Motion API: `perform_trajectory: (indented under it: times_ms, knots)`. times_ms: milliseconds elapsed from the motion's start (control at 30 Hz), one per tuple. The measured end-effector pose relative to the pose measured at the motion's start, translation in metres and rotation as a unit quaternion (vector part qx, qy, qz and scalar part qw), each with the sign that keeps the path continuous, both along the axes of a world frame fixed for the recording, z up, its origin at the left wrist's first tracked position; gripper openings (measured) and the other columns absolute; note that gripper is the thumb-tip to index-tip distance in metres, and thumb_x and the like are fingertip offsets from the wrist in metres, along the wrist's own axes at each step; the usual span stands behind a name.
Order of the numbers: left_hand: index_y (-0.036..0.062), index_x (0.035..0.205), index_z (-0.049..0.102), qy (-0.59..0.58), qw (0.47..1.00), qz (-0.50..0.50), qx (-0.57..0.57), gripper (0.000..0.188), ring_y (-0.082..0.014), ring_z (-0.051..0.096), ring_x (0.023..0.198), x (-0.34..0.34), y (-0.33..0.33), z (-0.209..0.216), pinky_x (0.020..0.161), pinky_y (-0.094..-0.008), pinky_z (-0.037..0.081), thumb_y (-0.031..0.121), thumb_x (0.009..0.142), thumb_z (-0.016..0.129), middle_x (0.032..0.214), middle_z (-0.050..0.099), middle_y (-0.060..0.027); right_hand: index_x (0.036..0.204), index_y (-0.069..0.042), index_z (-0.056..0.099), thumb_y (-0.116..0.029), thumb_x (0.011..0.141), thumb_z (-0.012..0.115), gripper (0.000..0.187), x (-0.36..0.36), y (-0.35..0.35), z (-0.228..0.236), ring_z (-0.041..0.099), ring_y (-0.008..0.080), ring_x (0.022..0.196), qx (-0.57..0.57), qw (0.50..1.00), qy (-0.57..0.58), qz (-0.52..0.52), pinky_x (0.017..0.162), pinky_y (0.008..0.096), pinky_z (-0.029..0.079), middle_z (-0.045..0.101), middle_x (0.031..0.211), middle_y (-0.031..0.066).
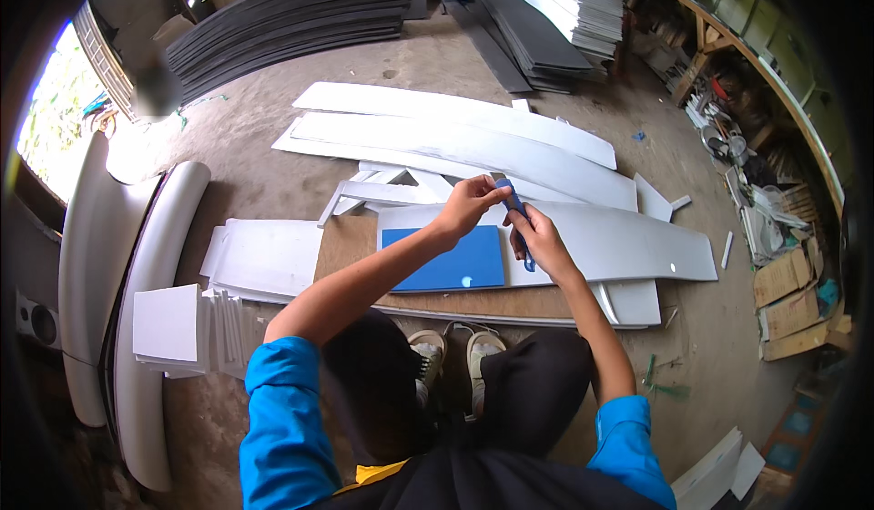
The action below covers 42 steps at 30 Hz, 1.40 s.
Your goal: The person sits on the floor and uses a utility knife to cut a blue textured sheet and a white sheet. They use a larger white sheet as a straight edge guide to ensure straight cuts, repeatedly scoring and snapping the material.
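Note:
A blue utility knife (515, 202) is held up in front of me, tilted, over the white sheets. My right hand (541, 239) wraps round its handle. The fingers of my left hand (475, 202) pinch at the knife's upper end, by the blade; whether they touch the blade itself is too small to tell. Below both hands a flat blue rectangular panel (442, 269) lies on a brown board (350, 241). A long white foam-like sheet (619, 237) rests beside the panel, partly behind my right hand.
More long white sheets (455, 132) lie farther off, with narrow offcuts (387, 193) among them. White rectangular blocks (167, 323) and big white rolled sheets (164, 319) stand at left. Dark sheets (300, 32) are stacked at the back. Cardboard (785, 296) and scrap line the right.

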<state>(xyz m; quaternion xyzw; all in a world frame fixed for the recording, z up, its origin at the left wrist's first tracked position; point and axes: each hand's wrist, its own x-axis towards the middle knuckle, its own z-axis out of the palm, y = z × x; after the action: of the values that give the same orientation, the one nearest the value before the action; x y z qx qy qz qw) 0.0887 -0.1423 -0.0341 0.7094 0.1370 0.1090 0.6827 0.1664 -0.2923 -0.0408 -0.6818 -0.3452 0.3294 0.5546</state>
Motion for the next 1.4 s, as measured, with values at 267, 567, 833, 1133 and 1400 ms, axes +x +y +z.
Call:
perform_trajectory:
  times_ms: [267, 567, 833, 1133, 1400]
  knots:
    - [-0.0028, 0.118, 0.045, 0.118, 0.988, 0.095, 0.01, 0.056, -0.0209, 0.048, 0.107, 0.049, 0.002, -0.092, 0.089, -0.0333, 0.038, 0.045, 0.088, 0.046, 0.112, 0.052, -0.0141, 0.083, -0.001, 0.052, -0.029, 0.09, 0.044, 0.03, 0.044, -0.033, -0.079, 0.057, 0.0228, 0.049, -0.152, 0.967, -0.16, -0.129, 0.046, 0.035, 0.043, 0.054, 0.052, 0.0111]
    - [0.0084, 0.11, 0.05, 0.143, 0.878, 0.185, 0.418, 0.032, -0.0281, 0.029, 0.125, 0.055, -0.043, -0.238, 0.101, -0.0534, 0.017, 0.017, 0.08, 0.056, 0.125, 0.041, -0.0089, 0.111, -0.004, 0.038, -0.022, 0.088, 0.041, 0.029, 0.057, -0.009, -0.201, 0.06, 0.0408, 0.065, -0.302, 0.908, -0.273, -0.099, 0.058, 0.0502, 0.047, 0.06, 0.068, 0.0227]
    - [0.0159, 0.129, 0.039, 0.176, 0.812, 0.179, 0.527, 0.046, -0.0251, 0.023, 0.13, 0.065, -0.058, -0.256, 0.105, -0.0517, 0.008, 0.022, 0.084, 0.048, 0.138, 0.032, -0.0046, 0.117, 0.004, 0.035, -0.019, 0.089, 0.04, 0.037, 0.064, 0.024, -0.248, 0.059, 0.0383, 0.055, -0.295, 0.906, -0.29, -0.093, 0.047, 0.0469, 0.046, 0.057, 0.058, 0.0214]
    - [0.0161, 0.132, 0.035, 0.197, 0.817, 0.177, 0.512, 0.048, -0.0243, 0.021, 0.131, 0.073, -0.055, -0.256, 0.106, -0.05, 0.007, 0.02, 0.085, 0.047, 0.136, 0.033, -0.0044, 0.114, 0.005, 0.041, -0.021, 0.09, 0.042, 0.035, 0.067, 0.033, -0.237, 0.058, 0.0361, 0.05, -0.298, 0.894, -0.326, -0.069, 0.043, 0.0428, 0.047, 0.056, 0.054, 0.0187]
    - [0.0192, 0.13, 0.04, 0.177, 0.806, 0.158, 0.542, 0.047, -0.0255, 0.026, 0.128, 0.069, -0.045, -0.256, 0.103, -0.0488, 0.012, 0.021, 0.084, 0.049, 0.134, 0.036, -0.004, 0.108, 0.006, 0.043, -0.02, 0.091, 0.037, 0.032, 0.076, 0.045, -0.228, 0.062, 0.0376, 0.065, -0.339, 0.89, -0.301, -0.044, 0.056, 0.0444, 0.05, 0.06, 0.064, 0.0224]
